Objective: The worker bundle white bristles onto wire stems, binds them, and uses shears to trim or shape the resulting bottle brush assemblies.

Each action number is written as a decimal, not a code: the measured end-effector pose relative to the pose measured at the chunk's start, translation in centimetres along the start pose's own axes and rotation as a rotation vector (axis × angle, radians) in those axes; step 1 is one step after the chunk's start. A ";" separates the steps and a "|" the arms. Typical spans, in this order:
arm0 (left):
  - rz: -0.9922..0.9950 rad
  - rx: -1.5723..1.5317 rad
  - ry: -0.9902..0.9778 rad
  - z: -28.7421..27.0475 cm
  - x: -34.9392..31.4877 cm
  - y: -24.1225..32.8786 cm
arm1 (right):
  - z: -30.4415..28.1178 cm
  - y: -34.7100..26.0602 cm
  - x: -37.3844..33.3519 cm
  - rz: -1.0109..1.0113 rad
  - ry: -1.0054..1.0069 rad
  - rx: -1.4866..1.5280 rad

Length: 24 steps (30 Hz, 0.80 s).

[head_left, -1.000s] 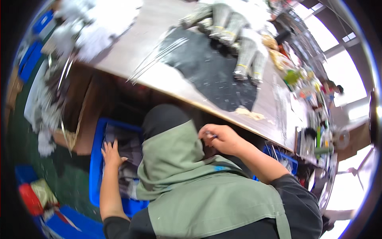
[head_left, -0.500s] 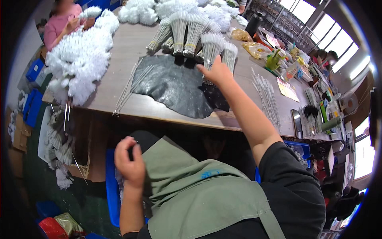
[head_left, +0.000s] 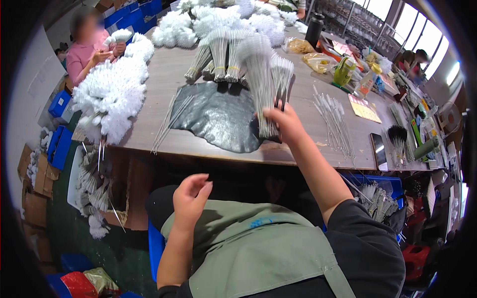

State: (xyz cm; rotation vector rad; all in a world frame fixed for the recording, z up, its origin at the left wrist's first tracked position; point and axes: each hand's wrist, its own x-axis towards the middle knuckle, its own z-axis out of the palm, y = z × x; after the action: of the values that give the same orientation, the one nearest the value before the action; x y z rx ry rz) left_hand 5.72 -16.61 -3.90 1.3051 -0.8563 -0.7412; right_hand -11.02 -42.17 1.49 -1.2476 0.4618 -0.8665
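My right hand (head_left: 287, 124) is closed around the lower wire stems of a bundle of white-bristled wire brushes (head_left: 258, 79). The bundle stands tall at the right edge of a black mat (head_left: 213, 119), bristles toward the far side. A small dark loop shows by my fingers; I cannot make out what it is. Just beyond my hand is another brush bundle (head_left: 281, 74), with several banded bundles (head_left: 218, 57) to its left. My left hand (head_left: 190, 196) is raised over my apron (head_left: 258, 243), fingers loosely bent and thumb apart, holding nothing.
Loose wires (head_left: 171, 121) lie left of the mat, and thin brushes (head_left: 335, 124) lie to its right. A phone (head_left: 378, 151) rests near the table's right end. White brush heaps (head_left: 109, 94) cover the left edge, where a co-worker in pink (head_left: 82, 62) handles brushes.
My right hand has drawn a brush bundle toward me, from the row onto the mat's right side. My left hand has moved right and slightly down over my lap. The view has shifted a little.
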 end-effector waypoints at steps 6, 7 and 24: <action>-0.278 -1.008 -0.331 3.9 3.7 0.7 | 5.5 4.7 -11.2 0.224 -0.559 0.040; -0.280 -1.009 -0.313 3.6 3.2 -0.2 | 5.9 4.6 -12.2 0.352 -0.545 0.031; -0.078 -0.191 0.085 4.2 -2.1 -4.3 | 3.9 -15.5 -17.0 -1.119 -0.675 -0.091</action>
State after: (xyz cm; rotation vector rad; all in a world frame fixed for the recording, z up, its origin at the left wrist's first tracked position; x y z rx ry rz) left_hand 1.08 -17.46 -8.16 1.1960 -0.6528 -0.8031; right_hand -23.42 -27.59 14.82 -1.7860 -0.8390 -1.2392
